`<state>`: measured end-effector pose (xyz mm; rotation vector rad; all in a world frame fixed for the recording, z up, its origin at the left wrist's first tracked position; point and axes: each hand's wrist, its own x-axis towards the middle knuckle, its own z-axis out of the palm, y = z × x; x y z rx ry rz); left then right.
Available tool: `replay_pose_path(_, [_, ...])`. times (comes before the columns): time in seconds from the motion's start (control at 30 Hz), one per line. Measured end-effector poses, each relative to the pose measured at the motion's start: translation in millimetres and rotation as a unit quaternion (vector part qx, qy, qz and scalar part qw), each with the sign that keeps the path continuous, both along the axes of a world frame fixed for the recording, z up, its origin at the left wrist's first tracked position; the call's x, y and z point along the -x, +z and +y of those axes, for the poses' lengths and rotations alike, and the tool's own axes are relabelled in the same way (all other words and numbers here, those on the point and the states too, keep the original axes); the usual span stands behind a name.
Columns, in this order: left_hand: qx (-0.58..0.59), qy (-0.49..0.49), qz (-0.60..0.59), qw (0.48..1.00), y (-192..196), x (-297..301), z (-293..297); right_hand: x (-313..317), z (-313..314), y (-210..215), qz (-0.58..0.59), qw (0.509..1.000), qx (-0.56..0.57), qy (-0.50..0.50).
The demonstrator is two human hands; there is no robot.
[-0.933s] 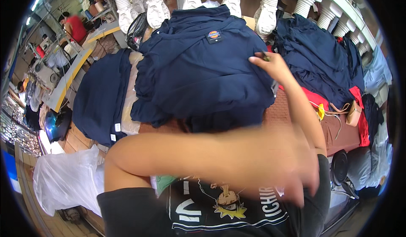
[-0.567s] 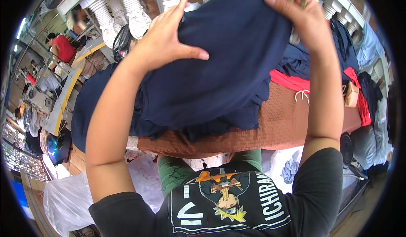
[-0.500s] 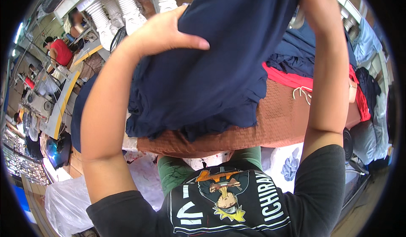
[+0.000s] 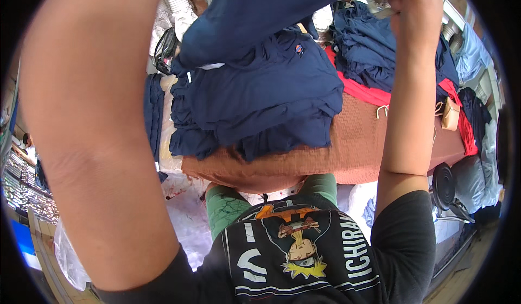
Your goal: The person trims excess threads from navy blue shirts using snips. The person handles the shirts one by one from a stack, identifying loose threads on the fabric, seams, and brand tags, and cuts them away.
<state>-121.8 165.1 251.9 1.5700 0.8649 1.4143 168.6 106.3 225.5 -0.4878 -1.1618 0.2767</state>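
A dark navy garment [image 4: 260, 16] is raised across the top of the view, its upper part cut off by the edge. My left arm rises steeply at the left, and its hand lies beyond the top edge. Near the upper right, my right hand [image 4: 417, 8] is closed, with a small yellow-green bit showing between its fingers; what it holds cannot be made out. Below the raised garment is a stack of folded navy garments [image 4: 266, 92], the top one bearing a small patch. The stack sits on a brown cloth-covered table [image 4: 358, 141].
Another navy pile [image 4: 363, 43] lies at the back right over a red cloth [image 4: 363, 89]. A tan pouch [image 4: 450, 114] hangs near the right end. White ribbed hoses [image 4: 178, 2] stand behind the table. A black round object [image 4: 444, 186] is at the lower right.
My left arm has swung up and nearer, taking its hand out of view. The navy garment has lifted off the stack, uncovering it. My right hand stays at the upper right.
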Motion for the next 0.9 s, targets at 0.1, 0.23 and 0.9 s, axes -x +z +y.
replay_pose_path(0.1, [-0.038, 0.053, 0.021, 0.998, 4.1, 25.7, -14.2, 54.8, -19.7, -11.2, 0.009, 0.998, 0.058, 0.013])
replay_pose_path(0.23, [-0.088, 0.063, 0.043, 0.993, 15.2, 28.9, -21.6, 52.0, -40.0, -29.4, -0.224, 0.965, 0.133, -0.038])
replay_pose_path(0.9, [-0.019, 0.328, 0.337, 0.882, -10.4, -20.1, 122.6, -101.8, 60.5, -185.9, -0.216, 0.835, 0.503, 0.046])
